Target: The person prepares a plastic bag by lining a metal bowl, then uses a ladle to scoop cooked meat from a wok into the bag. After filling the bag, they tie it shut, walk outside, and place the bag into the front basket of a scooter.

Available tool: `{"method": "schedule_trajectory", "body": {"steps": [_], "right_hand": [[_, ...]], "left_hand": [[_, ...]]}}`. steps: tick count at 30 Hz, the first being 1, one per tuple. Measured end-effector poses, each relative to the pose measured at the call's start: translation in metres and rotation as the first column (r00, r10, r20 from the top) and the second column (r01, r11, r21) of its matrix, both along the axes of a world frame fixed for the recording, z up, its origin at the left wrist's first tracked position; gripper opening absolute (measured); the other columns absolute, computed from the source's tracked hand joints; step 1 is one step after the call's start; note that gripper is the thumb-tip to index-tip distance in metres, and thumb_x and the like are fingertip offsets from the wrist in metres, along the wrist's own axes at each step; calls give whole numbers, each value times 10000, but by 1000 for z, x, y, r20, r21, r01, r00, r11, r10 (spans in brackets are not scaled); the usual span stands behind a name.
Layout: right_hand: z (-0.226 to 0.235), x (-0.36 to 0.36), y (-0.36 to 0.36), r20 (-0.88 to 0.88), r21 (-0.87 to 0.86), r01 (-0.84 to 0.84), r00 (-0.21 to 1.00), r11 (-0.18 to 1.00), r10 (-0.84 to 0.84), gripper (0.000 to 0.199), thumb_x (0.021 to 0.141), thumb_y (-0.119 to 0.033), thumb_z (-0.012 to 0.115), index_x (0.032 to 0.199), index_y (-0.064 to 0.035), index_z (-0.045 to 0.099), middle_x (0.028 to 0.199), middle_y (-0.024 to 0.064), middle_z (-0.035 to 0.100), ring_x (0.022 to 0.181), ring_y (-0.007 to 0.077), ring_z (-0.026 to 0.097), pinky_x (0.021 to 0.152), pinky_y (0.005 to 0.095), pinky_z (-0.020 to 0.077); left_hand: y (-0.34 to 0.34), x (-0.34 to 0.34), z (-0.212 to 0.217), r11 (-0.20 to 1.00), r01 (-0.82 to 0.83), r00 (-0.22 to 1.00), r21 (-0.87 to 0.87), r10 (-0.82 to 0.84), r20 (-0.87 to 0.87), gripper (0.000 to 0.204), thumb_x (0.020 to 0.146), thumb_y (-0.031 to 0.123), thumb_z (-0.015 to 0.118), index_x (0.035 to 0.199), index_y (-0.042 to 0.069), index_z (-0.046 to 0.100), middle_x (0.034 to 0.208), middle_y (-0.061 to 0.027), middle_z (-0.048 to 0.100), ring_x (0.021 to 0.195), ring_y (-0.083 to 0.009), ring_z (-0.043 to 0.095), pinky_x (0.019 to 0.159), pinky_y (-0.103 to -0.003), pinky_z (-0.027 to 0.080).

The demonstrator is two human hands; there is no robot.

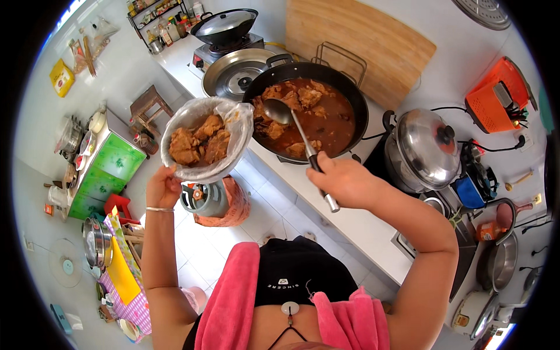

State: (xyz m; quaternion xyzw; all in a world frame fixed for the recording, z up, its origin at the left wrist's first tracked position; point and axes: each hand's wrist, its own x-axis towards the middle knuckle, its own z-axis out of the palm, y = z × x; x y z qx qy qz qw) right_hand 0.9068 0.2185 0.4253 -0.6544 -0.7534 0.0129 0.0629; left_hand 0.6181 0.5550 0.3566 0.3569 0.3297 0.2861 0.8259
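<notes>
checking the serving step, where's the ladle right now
In the head view, the ladle is in the right hand, its bowl over the black wok of stew, right of the bag-lined bowl.

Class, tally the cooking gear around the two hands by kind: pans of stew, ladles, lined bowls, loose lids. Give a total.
Black pan of stew: 1
Ladle, in the right hand: 1
Plastic-lined bowl of meat, held by the left hand: 1
Loose metal lid behind the pan: 1
Total: 4

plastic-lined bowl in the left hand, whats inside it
The plastic-lined bowl holds several brown sauced meat chunks. Whatever lies beneath them, and the bowl's base, is covered. The left hand holds it from below.
</notes>
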Motion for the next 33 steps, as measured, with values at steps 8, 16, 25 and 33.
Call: {"method": "schedule_trajectory", "body": {"steps": [8,16,25,33], "right_hand": [[-34,-13,32,65,-102,-109,991,989,115,388,737,-66,593,1104,20,503,1106,387,477,785,326,620,664,379,510],[-30,-32,35,84,-81,16,996,997,-9,381,743,-66,581,1105,9,489,1114,368,482,792,328,623,693,376,514],[-15,-25,-10,-157,324,413,911,851,-383,279,717,-15,627,992,-42,586,905,161,571,718,299,607,633,376,497],[-66,33,-42,-969,-7,791,146,612,-200,336,815,-40,657,1139,3,579,953,76,644,870,152,636,768,251,494]], "left_hand": [[-9,-36,-28,997,-18,1000,-81,18,-2,150,819,43,544,960,-5,536,767,-56,603,527,-83,522,377,-148,385],[-15,-57,-52,996,64,997,-68,-67,-36,200,805,32,539,999,-13,548,695,-31,588,437,-71,447,373,-184,345],[-38,-54,-106,931,346,929,-118,-357,-93,150,780,11,557,924,27,597,810,-36,627,545,-74,520,401,-186,354],[-131,-10,-137,823,547,822,-154,-563,-87,154,783,33,595,936,43,602,775,-12,612,538,-85,509,413,-198,333]]}}
